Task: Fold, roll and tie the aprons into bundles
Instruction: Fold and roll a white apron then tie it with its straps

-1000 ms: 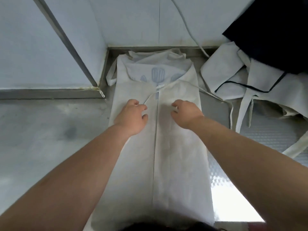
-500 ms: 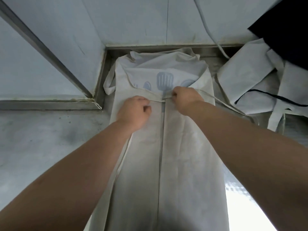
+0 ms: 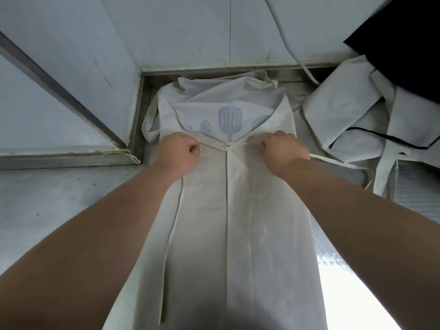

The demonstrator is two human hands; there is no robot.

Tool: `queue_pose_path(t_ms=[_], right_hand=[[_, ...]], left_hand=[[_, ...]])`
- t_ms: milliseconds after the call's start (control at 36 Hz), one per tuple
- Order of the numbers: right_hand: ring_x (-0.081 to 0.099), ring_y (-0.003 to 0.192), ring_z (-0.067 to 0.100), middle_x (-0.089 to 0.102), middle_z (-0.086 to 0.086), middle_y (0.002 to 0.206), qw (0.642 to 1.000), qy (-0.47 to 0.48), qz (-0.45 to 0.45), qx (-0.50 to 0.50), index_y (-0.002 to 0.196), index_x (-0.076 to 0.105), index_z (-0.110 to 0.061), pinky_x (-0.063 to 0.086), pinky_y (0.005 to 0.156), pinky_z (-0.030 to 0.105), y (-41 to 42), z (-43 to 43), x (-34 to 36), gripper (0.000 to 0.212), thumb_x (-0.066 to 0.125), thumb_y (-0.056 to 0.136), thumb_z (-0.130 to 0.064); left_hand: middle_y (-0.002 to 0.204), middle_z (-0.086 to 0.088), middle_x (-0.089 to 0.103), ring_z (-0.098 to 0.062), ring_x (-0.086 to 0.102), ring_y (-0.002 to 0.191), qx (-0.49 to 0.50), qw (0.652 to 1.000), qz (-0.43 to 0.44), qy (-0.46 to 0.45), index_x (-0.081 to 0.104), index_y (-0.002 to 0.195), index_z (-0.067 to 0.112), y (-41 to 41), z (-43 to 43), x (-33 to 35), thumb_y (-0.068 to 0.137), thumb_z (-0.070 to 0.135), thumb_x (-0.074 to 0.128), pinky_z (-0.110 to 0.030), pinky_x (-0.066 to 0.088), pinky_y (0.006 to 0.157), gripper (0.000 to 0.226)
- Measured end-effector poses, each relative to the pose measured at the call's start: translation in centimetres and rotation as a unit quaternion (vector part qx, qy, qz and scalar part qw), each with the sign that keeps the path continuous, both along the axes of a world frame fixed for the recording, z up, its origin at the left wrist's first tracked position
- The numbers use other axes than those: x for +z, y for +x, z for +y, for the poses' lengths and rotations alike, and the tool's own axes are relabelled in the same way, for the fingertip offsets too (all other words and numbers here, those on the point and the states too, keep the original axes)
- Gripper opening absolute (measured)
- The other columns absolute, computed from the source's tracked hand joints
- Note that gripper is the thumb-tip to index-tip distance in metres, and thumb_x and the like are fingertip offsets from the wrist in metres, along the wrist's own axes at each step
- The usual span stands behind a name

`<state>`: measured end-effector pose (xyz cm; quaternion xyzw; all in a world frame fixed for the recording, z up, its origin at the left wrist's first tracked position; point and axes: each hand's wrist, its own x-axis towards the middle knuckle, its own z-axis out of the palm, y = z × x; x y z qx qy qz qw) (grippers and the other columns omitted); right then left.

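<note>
A white apron [image 3: 228, 229] lies lengthwise on the steel counter [image 3: 59, 201], its two sides folded in to meet at a centre line. Its bib at the far end carries a blue utensil print [image 3: 229, 120]. My left hand [image 3: 176, 153] grips the left tie strap [image 3: 170, 236], which trails down toward me over the folded cloth. My right hand [image 3: 283, 151] grips the right tie strap [image 3: 338, 163], which runs off to the right. Both fists sit at the waistline, apart from each other.
A heap of other white aprons [image 3: 357, 120] with dark trim lies at the right, under a dark cloth [image 3: 404, 41]. Walls [image 3: 181, 29] close the counter at the back and left. A white cable [image 3: 290, 46] hangs down the back wall.
Both hands moved up to the waistline, then spread apart, each pulling a tie strap outward. The left strap now lies drawn down over the folded apron.
</note>
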<state>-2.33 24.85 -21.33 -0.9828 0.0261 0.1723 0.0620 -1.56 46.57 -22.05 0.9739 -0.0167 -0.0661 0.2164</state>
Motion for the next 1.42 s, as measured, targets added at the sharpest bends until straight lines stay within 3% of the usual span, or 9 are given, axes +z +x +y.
queue_pose_path(t_ms=[111,278,389,500,639,833,944,1083,1417], right_hand=[[0.041,0.118,0.033,0.045,0.014,0.124,1.0,-0.021,-0.004,-0.016,0.128,0.046,-0.008,0.04,0.089,0.04,-0.2,-1.1,0.2,0.034,0.035,0.096,-0.007],[0.048,0.115,0.035,0.044,0.016,0.124,0.995,-0.052,-0.011,-0.086,0.122,0.052,-0.005,0.042,0.084,0.039,-1.3,-2.3,0.7,0.033,0.039,0.092,-0.002],[0.055,0.109,0.034,0.055,0.016,0.118,0.991,-0.061,0.006,-0.119,0.118,0.052,-0.007,0.036,0.073,0.034,-2.8,-2.8,0.6,0.033,0.039,0.089,0.001],[0.053,0.113,0.035,0.056,0.017,0.12,0.982,-0.026,0.007,-0.188,0.123,0.049,-0.008,0.041,0.079,0.037,-3.9,-3.4,0.8,0.036,0.04,0.089,0.001],[0.046,0.121,0.037,0.043,0.019,0.133,0.97,0.056,-0.01,-0.235,0.13,0.042,-0.003,0.041,0.094,0.042,-4.9,-2.9,0.0,0.04,0.041,0.09,0.0],[0.029,0.133,0.032,0.021,0.01,0.15,0.984,0.036,-0.005,-0.174,0.148,0.012,-0.014,0.022,0.103,0.045,-7.8,-1.3,-1.4,0.079,0.036,0.089,-0.061],[0.025,0.134,0.03,0.015,0.008,0.152,0.986,0.028,-0.007,-0.162,0.148,0.014,-0.018,0.021,0.102,0.045,-8.4,-1.6,-1.9,0.082,0.032,0.087,-0.07],[0.028,0.132,0.033,0.02,0.01,0.148,0.99,0.02,-0.005,-0.143,0.144,0.021,-0.021,0.022,0.101,0.044,-8.1,-1.9,-1.8,0.074,0.032,0.088,-0.069],[0.029,0.131,0.03,0.022,0.009,0.15,0.997,0.022,-0.059,-0.043,0.142,0.032,-0.028,0.018,0.103,0.043,-8.8,-0.8,-1.1,0.056,0.036,0.093,-0.056]], left_hand=[[0.122,-0.004,0.061,-0.029,0.054,0.112,0.01,0.994,-0.015,0.111,0.066,0.117,0.021,0.1,1.5,0.0,0.09,0.018,0.053,-0.039,0.046,0.09,0.031],[0.128,-0.01,0.045,-0.031,0.042,0.117,0.067,0.969,0.03,0.238,0.061,0.117,0.007,-0.9,2.4,0.0,0.091,0.01,0.049,-0.04,0.045,0.087,0.029],[0.129,-0.016,0.035,-0.034,0.047,0.112,0.137,0.958,0.086,0.235,0.053,0.122,0.001,-1.6,2.5,0.2,0.092,0.012,0.049,-0.04,0.044,0.086,0.033],[0.13,-0.016,0.031,-0.037,0.053,0.102,0.158,0.956,0.08,0.236,0.049,0.124,-0.001,-2.4,2.6,0.6,0.093,0.005,0.045,-0.039,0.039,0.073,0.032],[0.139,-0.018,0.038,-0.035,0.047,0.117,0.159,0.983,0.035,0.081,0.056,0.118,-0.004,-2.6,3.4,0.1,0.091,0.005,0.043,-0.038,0.038,0.092,0.031],[0.139,-0.021,0.038,-0.037,0.038,0.125,0.132,0.989,0.035,0.051,0.046,0.13,-0.001,-3.6,2.6,-1.3,0.095,0.02,0.042,-0.037,0.031,0.101,0.041],[0.116,-0.025,0.055,-0.039,0.05,0.108,0.193,0.981,-0.017,-0.013,0.056,0.112,-0.003,-3.4,2.6,-1.9,0.09,0.016,0.045,-0.041,0.039,0.092,0.031],[0.125,-0.019,0.056,-0.037,0.054,0.112,0.274,0.96,0.008,-0.059,0.055,0.123,0.003,-1.8,2.2,-0.8,0.093,0.018,0.043,-0.039,0.043,0.091,0.036],[0.132,-0.021,0.029,-0.038,0.045,0.112,0.238,0.965,-0.002,0.114,0.045,0.124,-0.006,-4.4,2.0,-0.1,0.092,0.019,0.044,-0.039,0.04,0.095,0.041]])
